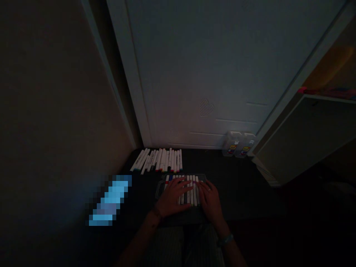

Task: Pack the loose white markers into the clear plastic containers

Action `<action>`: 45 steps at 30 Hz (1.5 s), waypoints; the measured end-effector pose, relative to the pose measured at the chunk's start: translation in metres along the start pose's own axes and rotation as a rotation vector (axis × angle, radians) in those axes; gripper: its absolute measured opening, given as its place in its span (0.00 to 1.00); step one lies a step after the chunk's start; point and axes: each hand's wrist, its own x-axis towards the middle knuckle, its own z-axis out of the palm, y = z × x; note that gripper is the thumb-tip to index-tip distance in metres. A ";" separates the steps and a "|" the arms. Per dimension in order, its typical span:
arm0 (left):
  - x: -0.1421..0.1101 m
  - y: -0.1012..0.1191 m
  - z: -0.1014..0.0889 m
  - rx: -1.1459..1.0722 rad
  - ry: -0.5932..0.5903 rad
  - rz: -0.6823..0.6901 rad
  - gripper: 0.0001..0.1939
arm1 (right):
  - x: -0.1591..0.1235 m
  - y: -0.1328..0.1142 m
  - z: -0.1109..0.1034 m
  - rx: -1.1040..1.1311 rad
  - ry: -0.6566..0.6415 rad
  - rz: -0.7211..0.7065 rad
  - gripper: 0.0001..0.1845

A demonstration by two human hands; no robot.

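Note:
The scene is dim. A row of white markers (189, 189) lies side by side in a dark tray (159, 190) on the dark floor. My left hand (174, 196) rests flat on the left part of that row, fingers spread. My right hand (210, 198) lies flat at the row's right end, a ring on one finger. Farther away, a second row of several white markers (160, 160) with coloured tips lies loose on the floor near the door.
A white door (211, 74) stands straight ahead, a wall on the left. Two small clear bottles (238, 144) with coloured labels stand at the door's base. A cabinet (303, 137) is at right. A glowing blue pixelated patch (109, 200) lies at left.

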 end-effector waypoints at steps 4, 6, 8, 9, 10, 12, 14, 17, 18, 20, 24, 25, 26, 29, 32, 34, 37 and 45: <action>-0.007 -0.007 -0.016 0.026 0.207 -0.096 0.12 | 0.001 0.001 0.001 -0.006 0.009 0.001 0.20; -0.010 -0.020 -0.029 0.104 0.348 -0.262 0.11 | 0.001 0.001 0.001 -0.002 0.008 0.000 0.19; -0.015 -0.038 -0.045 0.231 0.415 -0.448 0.13 | 0.001 0.001 0.001 0.005 0.005 -0.002 0.20; -0.017 -0.049 -0.053 0.315 0.400 -0.524 0.13 | 0.001 0.001 0.001 0.007 0.003 -0.003 0.20; -0.020 -0.059 -0.061 0.405 0.364 -0.581 0.14 | 0.001 0.002 0.001 0.008 0.001 -0.003 0.20; -0.026 -0.077 -0.073 0.570 0.295 -0.657 0.15 | 0.000 0.002 0.002 0.009 0.006 -0.006 0.20; -0.031 -0.090 -0.081 0.672 0.246 -0.712 0.16 | 0.000 0.003 0.002 0.013 0.012 -0.008 0.20; -0.034 -0.102 -0.084 0.696 0.163 -0.783 0.16 | 0.000 0.003 0.003 0.023 0.020 0.000 0.19; -0.034 -0.105 -0.084 0.684 0.135 -0.798 0.17 | 0.000 0.003 0.003 0.027 0.022 0.003 0.19; -0.033 -0.109 -0.081 0.658 0.091 -0.828 0.17 | 0.001 0.004 0.002 0.043 0.024 0.003 0.20; -0.032 -0.118 -0.075 0.615 0.014 -0.904 0.17 | 0.001 0.005 0.002 0.075 0.002 0.005 0.20; -0.032 -0.120 -0.074 0.604 -0.012 -0.916 0.17 | 0.001 0.005 0.003 0.080 -0.003 0.012 0.20; -0.033 -0.122 -0.074 0.597 -0.034 -0.917 0.17 | 0.001 0.006 0.003 0.085 -0.005 0.016 0.20; -0.035 -0.126 -0.073 0.597 -0.079 -0.894 0.17 | 0.001 0.007 0.004 0.107 0.005 0.011 0.20; -0.036 -0.129 -0.070 0.616 -0.093 -0.870 0.19 | 0.001 0.008 0.005 0.123 0.013 0.005 0.20; -0.036 -0.131 -0.067 0.631 -0.095 -0.865 0.19 | 0.001 0.008 0.005 0.121 0.011 0.007 0.20; -0.032 -0.133 -0.064 0.629 -0.125 -0.878 0.20 | 0.001 0.007 0.004 0.117 0.001 0.012 0.20; -0.023 -0.139 -0.064 0.599 -0.211 -0.810 0.20 | 0.001 0.008 0.005 0.109 0.030 -0.012 0.20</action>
